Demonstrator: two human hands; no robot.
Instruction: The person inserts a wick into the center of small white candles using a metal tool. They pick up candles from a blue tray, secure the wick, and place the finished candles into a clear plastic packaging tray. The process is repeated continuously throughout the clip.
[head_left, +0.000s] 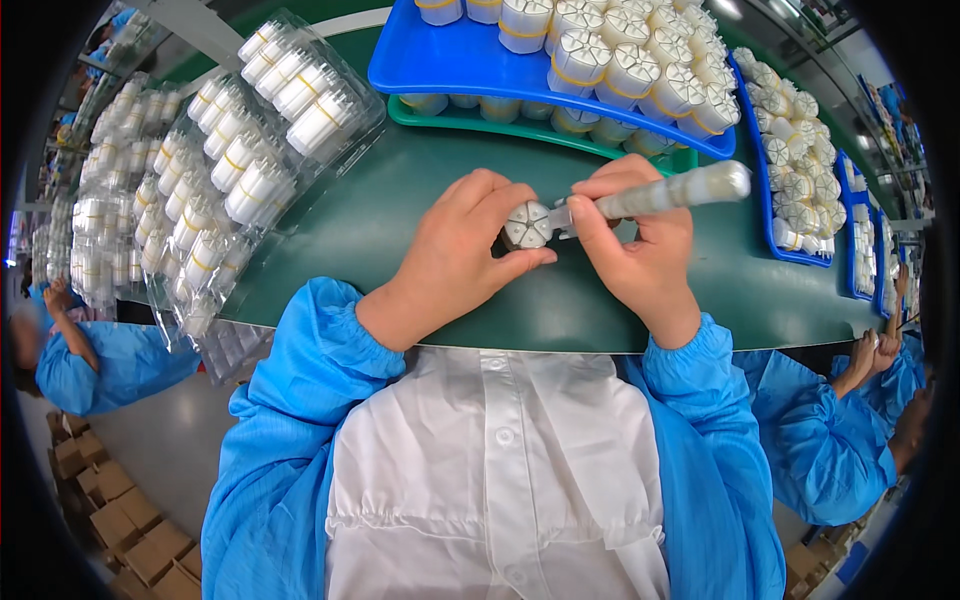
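Note:
Above the green tabletop, my left hand (455, 255) is closed around a short round white bundle (528, 226). Its end face is divided into wedges like a star and is turned up. My right hand (638, 240) grips a long, pale, cylindrical stick (680, 192) that slants up to the right, its rounded far end blurred. A small whitish piece (563, 219) at the right fingertips reaches the bundle's right side. Whether it belongs to the stick I cannot tell. The palm sides of both hands are hidden.
Beyond my hands, a blue tray (450, 65) of similar banded bundles rests over a green tray (440, 115). Clear plastic trays (335, 70) with bundles lie left. Another blue tray (800, 254) stands right. Blue-sleeved people (110, 365) sit at both sides.

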